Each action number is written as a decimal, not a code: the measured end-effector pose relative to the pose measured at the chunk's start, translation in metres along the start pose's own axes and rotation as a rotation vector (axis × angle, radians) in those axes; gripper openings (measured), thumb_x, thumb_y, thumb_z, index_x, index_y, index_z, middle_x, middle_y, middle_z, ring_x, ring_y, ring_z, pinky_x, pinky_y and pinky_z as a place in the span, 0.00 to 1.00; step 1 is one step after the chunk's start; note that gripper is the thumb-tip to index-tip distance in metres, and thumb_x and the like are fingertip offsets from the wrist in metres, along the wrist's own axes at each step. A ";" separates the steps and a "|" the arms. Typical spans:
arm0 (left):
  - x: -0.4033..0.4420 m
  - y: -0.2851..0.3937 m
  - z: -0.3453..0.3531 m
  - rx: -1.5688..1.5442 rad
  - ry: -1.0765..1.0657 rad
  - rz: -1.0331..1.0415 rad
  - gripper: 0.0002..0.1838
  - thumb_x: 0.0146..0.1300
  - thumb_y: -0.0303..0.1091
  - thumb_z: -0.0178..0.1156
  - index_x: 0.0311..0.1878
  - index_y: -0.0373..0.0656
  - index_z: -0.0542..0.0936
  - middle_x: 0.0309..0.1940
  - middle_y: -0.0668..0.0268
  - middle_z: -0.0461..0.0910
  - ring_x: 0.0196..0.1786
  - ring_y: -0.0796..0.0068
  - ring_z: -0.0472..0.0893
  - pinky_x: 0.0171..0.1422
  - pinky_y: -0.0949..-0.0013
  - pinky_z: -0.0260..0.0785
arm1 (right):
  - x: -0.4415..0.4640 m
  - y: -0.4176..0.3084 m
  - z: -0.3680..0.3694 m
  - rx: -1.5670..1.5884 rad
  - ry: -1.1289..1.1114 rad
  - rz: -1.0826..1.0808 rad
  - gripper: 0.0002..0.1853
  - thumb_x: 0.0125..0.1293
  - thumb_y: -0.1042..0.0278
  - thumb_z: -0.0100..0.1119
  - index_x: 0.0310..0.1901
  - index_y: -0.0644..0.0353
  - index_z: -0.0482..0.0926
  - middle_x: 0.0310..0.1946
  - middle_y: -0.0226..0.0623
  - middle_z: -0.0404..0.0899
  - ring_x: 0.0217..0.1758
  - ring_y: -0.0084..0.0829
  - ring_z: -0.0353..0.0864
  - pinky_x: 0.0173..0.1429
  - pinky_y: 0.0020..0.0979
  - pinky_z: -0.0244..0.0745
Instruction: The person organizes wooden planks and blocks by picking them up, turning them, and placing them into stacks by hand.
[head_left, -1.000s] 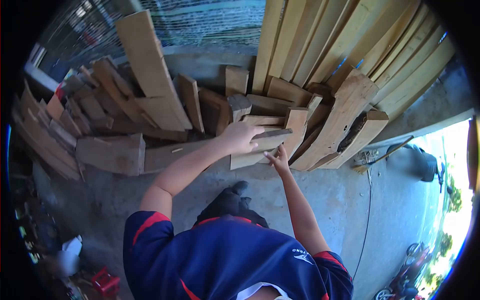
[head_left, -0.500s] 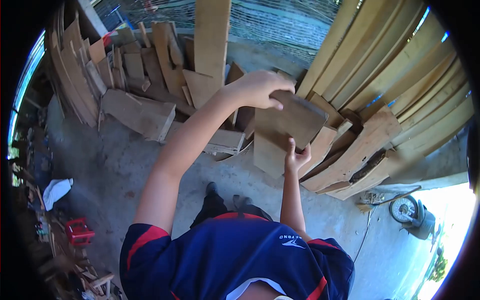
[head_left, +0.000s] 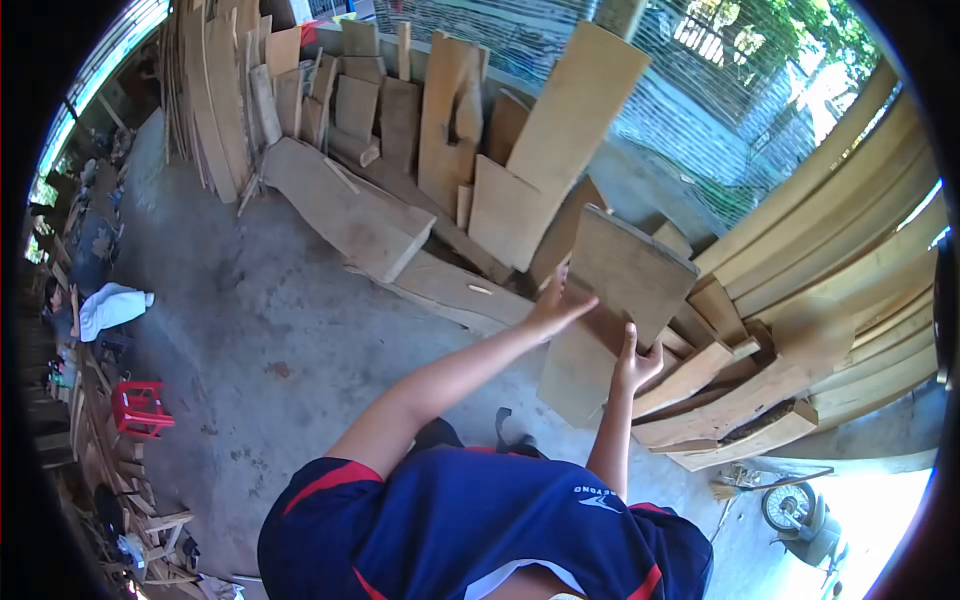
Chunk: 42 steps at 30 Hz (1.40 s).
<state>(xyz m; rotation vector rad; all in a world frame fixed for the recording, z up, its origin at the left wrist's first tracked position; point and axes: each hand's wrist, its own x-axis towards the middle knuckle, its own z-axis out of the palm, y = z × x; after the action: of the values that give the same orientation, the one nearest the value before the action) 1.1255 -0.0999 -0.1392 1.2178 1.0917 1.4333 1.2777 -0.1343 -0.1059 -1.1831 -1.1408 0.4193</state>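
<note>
A flat brown wooden board is held up in front of me, tilted, its broad face towards me. My left hand grips its lower left side, with the thumb stretched across the face. My right hand holds the bottom edge, thumb on the front; its other fingers are partly hidden behind the wood. Just below and behind the held piece, a paler flat panel leans over the floor.
Upright planks and offcuts line the low wall. Long boards lean at right, above thick slabs. A red stool and a person in white trousers are at left. A motorbike wheel shows at lower right.
My left hand has moved from the board's top edge down to its lower left side. The board now stands more upright. My view has turned left.
</note>
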 end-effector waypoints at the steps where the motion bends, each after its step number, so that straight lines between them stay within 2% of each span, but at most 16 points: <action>1: 0.000 0.010 -0.016 0.157 0.008 0.093 0.43 0.47 0.46 0.64 0.59 0.35 0.50 0.55 0.54 0.59 0.59 0.66 0.59 0.61 0.66 0.53 | -0.010 -0.005 0.015 0.013 -0.016 0.042 0.16 0.48 0.61 0.65 0.29 0.68 0.75 0.24 0.33 0.77 0.27 0.20 0.72 0.33 0.21 0.67; 3: -0.006 0.030 -0.046 0.078 0.043 0.039 0.42 0.47 0.47 0.63 0.57 0.33 0.53 0.53 0.51 0.62 0.59 0.64 0.60 0.61 0.65 0.52 | -0.029 -0.013 0.042 0.071 -0.031 0.116 0.15 0.51 0.63 0.63 0.32 0.68 0.75 0.26 0.33 0.77 0.28 0.21 0.72 0.35 0.22 0.67; 5: -0.002 0.042 -0.079 0.304 0.124 0.165 0.34 0.45 0.43 0.65 0.48 0.33 0.59 0.42 0.50 0.71 0.46 0.58 0.72 0.51 0.65 0.61 | -0.045 -0.019 0.068 0.112 -0.001 0.154 0.17 0.52 0.61 0.62 0.34 0.68 0.74 0.28 0.33 0.76 0.29 0.20 0.71 0.35 0.21 0.66; 6: 0.000 0.044 -0.092 0.240 0.135 0.184 0.31 0.43 0.42 0.66 0.44 0.34 0.62 0.38 0.50 0.72 0.44 0.57 0.73 0.48 0.64 0.62 | -0.053 -0.023 0.082 0.102 -0.006 0.156 0.17 0.52 0.61 0.62 0.34 0.68 0.74 0.28 0.33 0.76 0.29 0.20 0.71 0.35 0.21 0.66; 10: 0.014 0.058 -0.140 0.268 0.144 0.164 0.34 0.42 0.45 0.67 0.45 0.31 0.62 0.40 0.48 0.71 0.45 0.55 0.71 0.49 0.63 0.62 | -0.077 -0.041 0.135 0.217 0.073 0.261 0.16 0.53 0.59 0.61 0.33 0.66 0.74 0.27 0.31 0.75 0.29 0.19 0.70 0.35 0.21 0.65; 12: 0.023 0.068 -0.157 0.440 0.180 0.201 0.31 0.38 0.39 0.68 0.42 0.33 0.64 0.35 0.50 0.72 0.40 0.53 0.73 0.44 0.61 0.64 | -0.088 -0.049 0.156 0.255 0.106 0.343 0.17 0.53 0.58 0.61 0.32 0.65 0.73 0.26 0.30 0.74 0.29 0.19 0.69 0.35 0.21 0.65; 17: 0.039 0.099 -0.194 0.548 0.190 0.216 0.31 0.33 0.40 0.70 0.38 0.33 0.65 0.32 0.49 0.72 0.37 0.51 0.73 0.40 0.59 0.64 | -0.102 -0.055 0.205 0.343 0.210 0.521 0.19 0.55 0.53 0.58 0.33 0.63 0.71 0.25 0.28 0.70 0.28 0.17 0.66 0.33 0.20 0.63; 21: 0.063 0.110 -0.233 0.577 0.253 0.289 0.30 0.30 0.39 0.72 0.34 0.34 0.66 0.29 0.50 0.72 0.34 0.51 0.74 0.37 0.62 0.65 | -0.100 -0.053 0.254 0.448 0.153 0.603 0.22 0.52 0.49 0.60 0.34 0.61 0.69 0.32 0.31 0.70 0.35 0.22 0.67 0.40 0.24 0.64; 24: 0.094 0.110 -0.265 0.551 0.342 0.250 0.26 0.30 0.35 0.71 0.31 0.37 0.68 0.27 0.55 0.73 0.33 0.53 0.74 0.36 0.60 0.65 | -0.090 -0.053 0.305 0.500 0.134 0.507 0.15 0.55 0.58 0.58 0.34 0.62 0.71 0.28 0.28 0.72 0.31 0.18 0.67 0.36 0.20 0.62; 25: 0.109 0.106 -0.278 0.496 0.340 0.206 0.26 0.29 0.35 0.72 0.31 0.38 0.68 0.27 0.55 0.73 0.32 0.54 0.74 0.35 0.61 0.65 | -0.084 -0.055 0.323 0.527 0.081 0.507 0.19 0.54 0.54 0.59 0.38 0.62 0.71 0.35 0.31 0.72 0.36 0.21 0.67 0.41 0.24 0.63; 27: 0.136 0.103 -0.303 0.555 0.368 0.181 0.27 0.28 0.35 0.72 0.31 0.37 0.68 0.27 0.55 0.73 0.33 0.54 0.75 0.36 0.62 0.65 | -0.072 -0.050 0.358 0.583 0.050 0.568 0.19 0.54 0.55 0.59 0.39 0.62 0.71 0.36 0.30 0.72 0.38 0.21 0.68 0.43 0.23 0.63; 31: 0.195 0.102 -0.342 0.491 0.350 0.123 0.27 0.28 0.34 0.73 0.32 0.36 0.69 0.27 0.54 0.76 0.33 0.58 0.77 0.37 0.65 0.67 | -0.045 -0.040 0.426 0.647 0.061 0.507 0.17 0.54 0.58 0.59 0.40 0.62 0.71 0.37 0.31 0.72 0.40 0.22 0.68 0.45 0.25 0.64; 33: 0.225 0.103 -0.358 0.503 0.350 0.133 0.27 0.28 0.34 0.73 0.32 0.35 0.70 0.27 0.54 0.76 0.33 0.59 0.77 0.37 0.66 0.67 | -0.029 -0.037 0.454 0.669 0.063 0.523 0.17 0.55 0.58 0.59 0.39 0.62 0.71 0.37 0.31 0.72 0.40 0.22 0.68 0.45 0.25 0.63; 35: 0.253 0.108 -0.370 0.487 0.368 0.253 0.27 0.27 0.34 0.73 0.32 0.35 0.70 0.27 0.54 0.76 0.33 0.60 0.77 0.38 0.66 0.67 | -0.011 -0.038 0.480 0.652 0.054 0.511 0.17 0.55 0.58 0.58 0.39 0.62 0.71 0.36 0.32 0.72 0.38 0.22 0.69 0.45 0.24 0.63; 37: 0.282 0.108 -0.383 0.483 0.367 0.250 0.27 0.27 0.34 0.73 0.32 0.37 0.70 0.27 0.55 0.76 0.33 0.62 0.77 0.38 0.67 0.67 | 0.007 -0.043 0.506 0.687 0.093 0.490 0.15 0.54 0.61 0.60 0.39 0.61 0.71 0.31 0.27 0.73 0.33 0.16 0.67 0.38 0.20 0.61; 42: 0.340 0.130 -0.415 0.377 0.284 0.352 0.27 0.29 0.34 0.73 0.33 0.37 0.70 0.28 0.59 0.77 0.34 0.70 0.77 0.39 0.70 0.67 | 0.046 -0.048 0.564 0.761 0.076 0.396 0.16 0.53 0.62 0.61 0.39 0.62 0.71 0.32 0.27 0.73 0.33 0.17 0.67 0.38 0.20 0.61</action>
<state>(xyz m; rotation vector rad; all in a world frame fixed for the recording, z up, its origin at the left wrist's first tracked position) 0.6748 0.1878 -0.0028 1.5641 1.4421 1.7604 0.7979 0.1681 -0.0733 -0.7249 -0.5742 0.9995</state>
